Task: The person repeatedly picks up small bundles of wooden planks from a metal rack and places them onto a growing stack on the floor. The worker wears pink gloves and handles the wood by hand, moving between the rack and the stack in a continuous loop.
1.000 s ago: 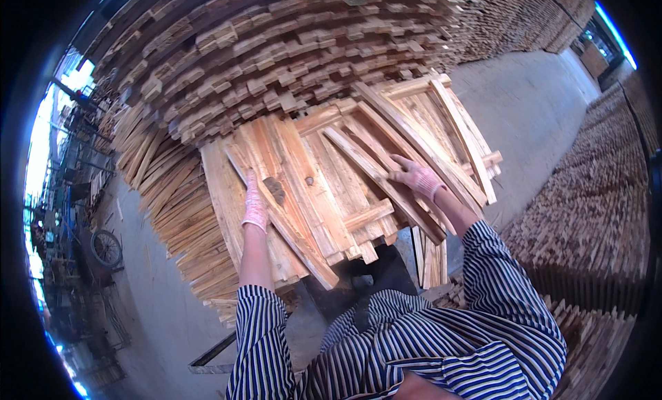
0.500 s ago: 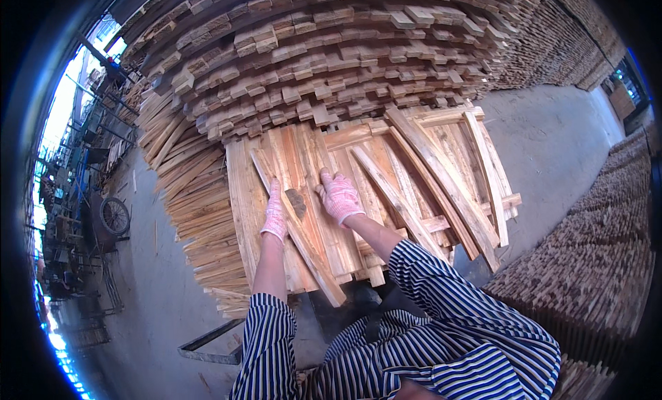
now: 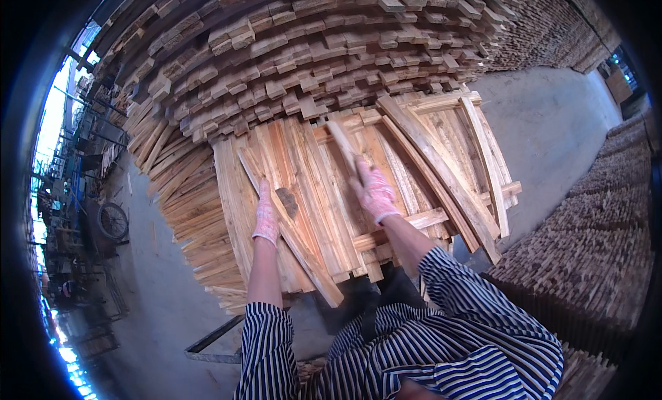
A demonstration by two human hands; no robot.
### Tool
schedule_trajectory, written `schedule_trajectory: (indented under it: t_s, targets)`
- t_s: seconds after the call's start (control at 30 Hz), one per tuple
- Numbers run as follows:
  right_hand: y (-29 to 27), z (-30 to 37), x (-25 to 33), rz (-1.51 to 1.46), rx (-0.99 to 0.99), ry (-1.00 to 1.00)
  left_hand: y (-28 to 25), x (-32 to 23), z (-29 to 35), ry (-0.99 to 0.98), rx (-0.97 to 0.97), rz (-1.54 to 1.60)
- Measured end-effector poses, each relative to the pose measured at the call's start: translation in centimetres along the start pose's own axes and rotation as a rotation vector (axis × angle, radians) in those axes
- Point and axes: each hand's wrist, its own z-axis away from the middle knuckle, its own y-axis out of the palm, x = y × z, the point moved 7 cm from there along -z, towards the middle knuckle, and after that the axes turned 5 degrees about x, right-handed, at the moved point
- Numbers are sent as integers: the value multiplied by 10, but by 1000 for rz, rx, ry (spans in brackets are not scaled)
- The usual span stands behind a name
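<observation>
My left hand (image 3: 266, 217), in a pink-and-white glove, rests its straight fingers along a narrow wooden slat (image 3: 303, 252) that lies slantwise over the boards. My right hand (image 3: 376, 193), gloved alike, is closed around another loose slat (image 3: 342, 141); its far end sticks out beyond the fingers, and its near part is hidden behind my hand and forearm. Beneath both hands is a layer of pale and reddish boards (image 3: 310, 193), one with a dark knot (image 3: 286, 202). Several more slats (image 3: 441, 165) lie at a slant to the right, over crosswise wooden strips (image 3: 424, 221).
A tall stack of sawn slats (image 3: 296, 55) rises just beyond the boards. More slats (image 3: 186, 214) are piled to the left, and another stack (image 3: 572, 234) stands at the right. A spoked wheel (image 3: 112, 221) and a metal frame (image 3: 214, 338) are on the grey floor's left side.
My right hand has moved right and taken hold of the slat there, whose far end has shifted up and left. My left hand stays by the same slanted slat.
</observation>
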Motion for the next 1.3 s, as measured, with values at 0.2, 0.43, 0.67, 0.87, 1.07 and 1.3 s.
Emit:
schedule_trajectory:
  t_s: [0.2,0.43,0.67,0.87,1.07,1.3]
  targets:
    - [15,-45,36,-174,81,-104,29,-8,4,68,69,-16]
    - [0,80,103,-206,397,-427,63,31,15,-112,141,233]
    - [-27,82,7,-93,23,-142,120,17,32,743,154,-1299]
    - [-4,10,35,-92,48,-168,117,47,0,764,180,-1750]
    - [-51,22,11,25,-219,-317,97,52,-3,770,117,-1820]
    - [-176,60,-172,360,-270,135,113,50,5,833,67,-1827]
